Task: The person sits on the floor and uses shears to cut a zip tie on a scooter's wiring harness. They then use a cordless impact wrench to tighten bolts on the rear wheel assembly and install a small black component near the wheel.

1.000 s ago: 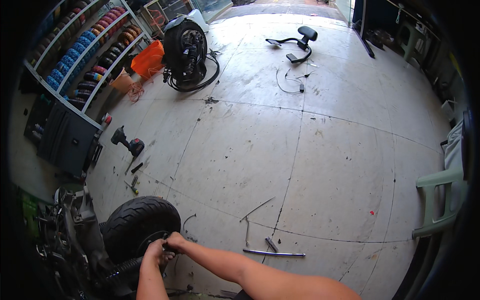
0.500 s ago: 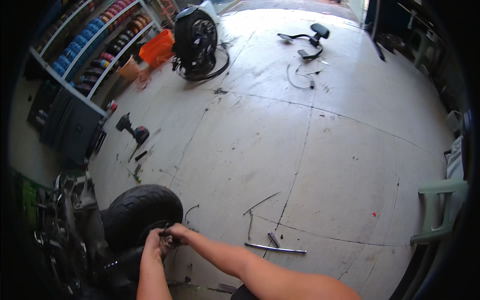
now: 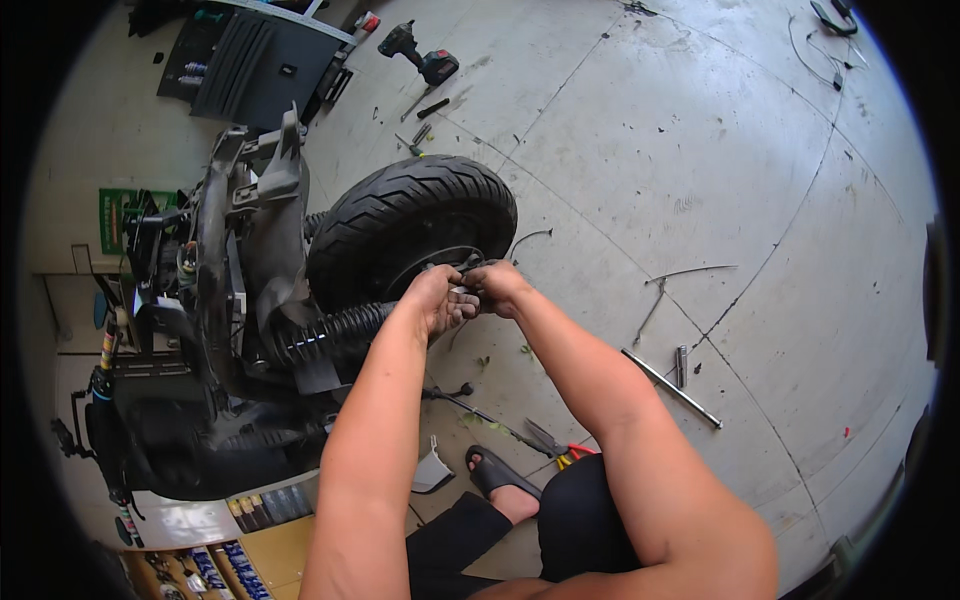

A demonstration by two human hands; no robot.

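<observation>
So both hands are right in at the hub side of a chunky black scooter wheel (image 3: 425, 190), which sits next to the grimy scooter frame (image 3: 225, 310) on the left. The left hand (image 3: 442, 300) is curled with its fingers bunched, and the right hand (image 3: 497, 284) is closed in beside it, practically touching. Looks like a small dark part is between them, but I honestly can't tell what it is or how firmly either hand has it (the fingers cover most of it). Just below the wheel there's a black coil spring (image 3: 345, 332), near the left forearm. Tools are all over the floor (image 3: 690, 170): a cordless driver (image 3: 425, 58) up past the tire, pliers (image 3: 560, 449) with red and yellow handles near a black sandal (image 3: 488, 462), and a shiny metal bar (image 3: 672, 389) off to the right, with a short metal cylinder (image 3: 682, 366) just beside it.
</observation>
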